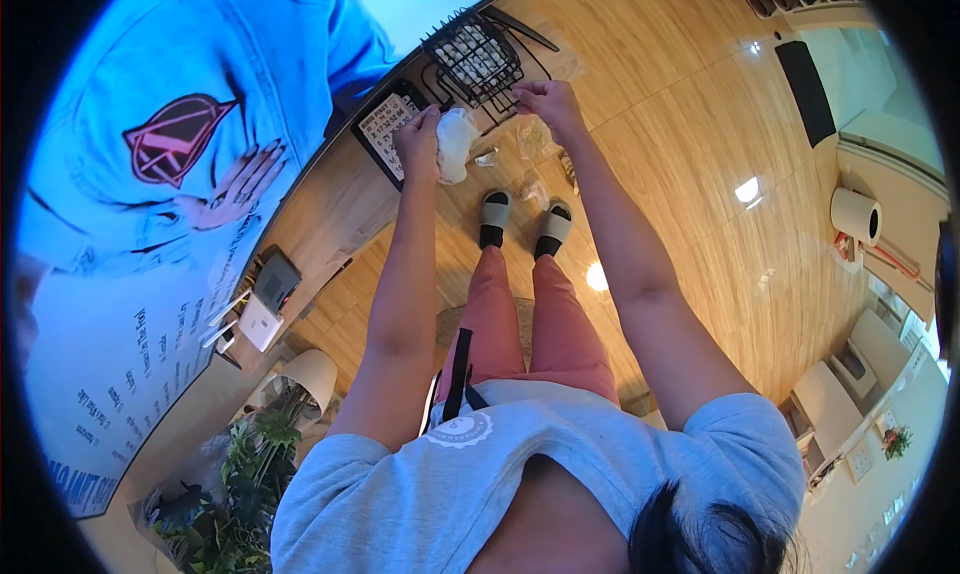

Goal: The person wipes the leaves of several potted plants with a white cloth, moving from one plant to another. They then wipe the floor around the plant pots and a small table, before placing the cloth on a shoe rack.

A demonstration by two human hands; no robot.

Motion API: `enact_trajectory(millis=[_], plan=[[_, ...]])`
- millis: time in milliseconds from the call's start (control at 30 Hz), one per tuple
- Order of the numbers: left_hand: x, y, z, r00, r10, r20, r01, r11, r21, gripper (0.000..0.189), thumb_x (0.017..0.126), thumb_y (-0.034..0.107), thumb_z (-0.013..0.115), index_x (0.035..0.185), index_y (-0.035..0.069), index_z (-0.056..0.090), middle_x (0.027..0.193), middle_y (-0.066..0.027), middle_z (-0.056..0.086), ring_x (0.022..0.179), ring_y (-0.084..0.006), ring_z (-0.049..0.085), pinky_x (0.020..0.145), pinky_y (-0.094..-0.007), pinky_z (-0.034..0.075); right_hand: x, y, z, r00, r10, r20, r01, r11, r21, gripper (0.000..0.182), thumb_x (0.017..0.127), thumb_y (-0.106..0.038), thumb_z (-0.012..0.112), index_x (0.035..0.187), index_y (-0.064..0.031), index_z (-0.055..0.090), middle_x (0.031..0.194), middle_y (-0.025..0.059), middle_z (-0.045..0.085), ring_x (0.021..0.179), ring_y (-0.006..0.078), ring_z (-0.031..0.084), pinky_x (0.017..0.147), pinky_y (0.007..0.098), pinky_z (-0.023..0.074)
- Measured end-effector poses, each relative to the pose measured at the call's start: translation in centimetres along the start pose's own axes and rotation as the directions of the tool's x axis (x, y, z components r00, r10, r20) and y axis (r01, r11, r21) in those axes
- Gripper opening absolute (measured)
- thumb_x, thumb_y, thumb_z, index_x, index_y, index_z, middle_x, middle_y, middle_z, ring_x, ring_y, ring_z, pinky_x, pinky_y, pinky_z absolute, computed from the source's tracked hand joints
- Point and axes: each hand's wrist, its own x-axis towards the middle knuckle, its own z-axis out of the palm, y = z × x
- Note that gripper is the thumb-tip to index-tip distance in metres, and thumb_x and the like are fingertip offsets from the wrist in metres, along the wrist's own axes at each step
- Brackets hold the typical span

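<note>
My left hand (417,145) is closed beside a bunched white cloth or soft bag (455,145), which appears gripped at its upper part. Behind that hand lies a bingo card (382,135) with rows of numbers, partly covered by my forearm. A black wire bingo cage (474,58) full of white balls stands on the wooden cabinet top (352,206). Close to the cage's right lower side, my right hand (550,109) has its fingers curled together at the wire frame. Whether they pinch a part of it is too small to tell.
A large lit screen (247,41) runs along the left. A router (259,323) and a dark box (277,281) sit on the cabinet, with a leafy plant (259,454) nearer me. Crumpled clear plastic (535,194) lies on the wood-look floor (675,161) by my slippers (495,212).
</note>
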Motion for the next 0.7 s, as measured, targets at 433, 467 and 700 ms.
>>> enact_trajectory(millis=[433, 467, 700], plan=[[-4.9, -1.1, -0.9, 0.986, -0.066, 0.152, 0.065, 0.998, 0.015, 0.02, 0.083, 0.015, 0.059, 0.093, -0.003, 0.062, 0.082, -0.006, 0.063, 0.072, -0.0112, 0.057, 0.065, -0.0228, 0.046, -5.0, 3.9, -5.3, 0.955, 0.069, -0.29, -0.05, 0.996, 0.072, 0.024, 0.088, -0.016, 0.051, 0.103, 0.001, 0.059, 0.087, 0.006, 0.062, 0.072, 0.0113, 0.058, 0.066, 0.0246, 0.0486], [-5.4, -2.3, -0.8, 0.967, -0.11, 0.231, 0.093, 0.992, 0.083, 0.02, 0.083, 0.015, 0.059, 0.091, -0.002, 0.063, 0.082, -0.0057, 0.063, 0.071, -0.0106, 0.057, 0.064, -0.0227, 0.045, -5.5, 6.9, -6.7, 0.936, 0.112, -0.333, -0.087, 0.992, 0.089, 0.023, 0.088, -0.015, 0.051, 0.103, 0.0003, 0.059, 0.086, 0.0058, 0.062, 0.071, 0.0111, 0.058, 0.066, 0.0246, 0.0485], [-0.5, -23.8, -0.1, 0.816, -0.478, 0.324, 0.152, 0.719, 0.678, 0.028, 0.083, 0.017, 0.056, 0.101, -0.005, 0.055, 0.085, -0.0107, 0.062, 0.074, -0.0182, 0.058, 0.066, -0.0297, 0.046, -2.4, 30.5, -10.6, 0.981, -0.03, -0.194, -0.091, 0.806, -0.586, 0.033, 0.077, -0.004, 0.052, 0.108, -0.0141, 0.059, 0.106, 0.0156, 0.055, 0.095, 0.0297, 0.055, 0.081, 0.0351, 0.0455]])
